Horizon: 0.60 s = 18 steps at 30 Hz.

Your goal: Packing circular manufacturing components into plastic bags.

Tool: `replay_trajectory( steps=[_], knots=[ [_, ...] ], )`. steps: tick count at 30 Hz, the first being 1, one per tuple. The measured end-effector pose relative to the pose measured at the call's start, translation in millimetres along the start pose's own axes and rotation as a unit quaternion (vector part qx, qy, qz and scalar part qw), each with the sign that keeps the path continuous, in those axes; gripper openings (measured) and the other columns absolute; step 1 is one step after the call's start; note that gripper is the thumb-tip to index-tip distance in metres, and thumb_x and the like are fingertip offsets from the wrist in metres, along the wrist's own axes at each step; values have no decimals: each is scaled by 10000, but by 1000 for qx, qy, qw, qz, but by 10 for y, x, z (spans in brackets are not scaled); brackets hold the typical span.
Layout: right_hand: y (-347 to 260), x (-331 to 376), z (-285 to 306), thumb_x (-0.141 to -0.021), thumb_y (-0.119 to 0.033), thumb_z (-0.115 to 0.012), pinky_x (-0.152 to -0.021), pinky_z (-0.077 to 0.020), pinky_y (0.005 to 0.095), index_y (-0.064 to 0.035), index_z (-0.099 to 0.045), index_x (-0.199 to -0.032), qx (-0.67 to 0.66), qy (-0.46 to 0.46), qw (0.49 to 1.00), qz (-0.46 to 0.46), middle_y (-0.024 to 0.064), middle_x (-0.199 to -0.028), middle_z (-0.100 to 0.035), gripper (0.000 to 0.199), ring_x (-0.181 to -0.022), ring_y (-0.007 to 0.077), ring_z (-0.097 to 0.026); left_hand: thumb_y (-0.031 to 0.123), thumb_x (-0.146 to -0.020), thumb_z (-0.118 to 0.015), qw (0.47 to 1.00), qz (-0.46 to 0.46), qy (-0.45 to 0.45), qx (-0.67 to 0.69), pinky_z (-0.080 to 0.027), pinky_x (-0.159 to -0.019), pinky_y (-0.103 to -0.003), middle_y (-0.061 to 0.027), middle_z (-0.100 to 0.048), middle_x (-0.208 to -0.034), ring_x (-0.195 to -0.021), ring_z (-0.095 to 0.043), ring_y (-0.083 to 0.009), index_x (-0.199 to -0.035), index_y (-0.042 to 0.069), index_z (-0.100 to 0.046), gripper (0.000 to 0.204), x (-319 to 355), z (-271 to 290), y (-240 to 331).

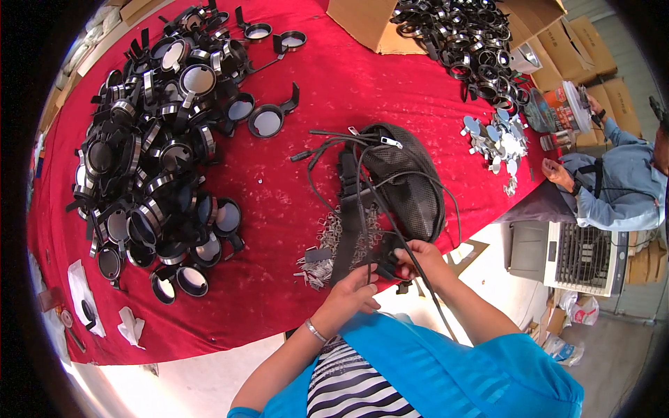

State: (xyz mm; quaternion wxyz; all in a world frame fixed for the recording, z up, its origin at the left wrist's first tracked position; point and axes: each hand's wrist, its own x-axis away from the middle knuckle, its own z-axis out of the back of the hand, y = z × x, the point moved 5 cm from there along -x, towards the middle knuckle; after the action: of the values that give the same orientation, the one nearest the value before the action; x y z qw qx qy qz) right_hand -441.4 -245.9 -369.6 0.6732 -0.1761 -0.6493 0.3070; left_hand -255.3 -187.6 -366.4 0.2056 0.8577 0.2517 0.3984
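Observation:
At the table's near edge lies a black mesh waist bag with zip pulls and a wide black strap. Thin black cables loop over it and run down toward me. My right hand is closed on a black strap end with a buckle, just below the bag. Beside it, my left hand has its fingers curled together next to the wide strap and a cable; what they grip is hidden. Small metal wire clips and flat grey pieces lie around the strap.
A large heap of black ring-shaped parts with handles covers the left of the red cloth. A cardboard box spills black rings at the back. Silvery discs lie at right, near a co-worker.

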Motion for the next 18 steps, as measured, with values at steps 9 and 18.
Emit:
replay_trajectory(
  steps=[9, 18],
  knots=[
    [-235, 328, -288, -844, -153, -665, -437, -367, 208, -88, -572, -804, -136, -154, 978, 30, -14, -643, -547, 121, -510, 72, -503, 324, -991, -416, 999, -3, -42, -15, -509, -637, -261, -121, -631, -1027, -744, -636, -156, -1260, 24, -454, 404, 48, -25, 24],
    [-424, 665, -553, -779, -142, -689, -596, -449, 312, -40, -610, -811, 260, -127, 902, 320, 93, -729, -582, 133, -658, 200, -590, 429, -974, -407, 965, 93, 28, 245, -400, -456, -216, -81, -624, -837, -510, -515, -115, -1081, 50, -520, 410, -21, 49, -92]
  ],
)
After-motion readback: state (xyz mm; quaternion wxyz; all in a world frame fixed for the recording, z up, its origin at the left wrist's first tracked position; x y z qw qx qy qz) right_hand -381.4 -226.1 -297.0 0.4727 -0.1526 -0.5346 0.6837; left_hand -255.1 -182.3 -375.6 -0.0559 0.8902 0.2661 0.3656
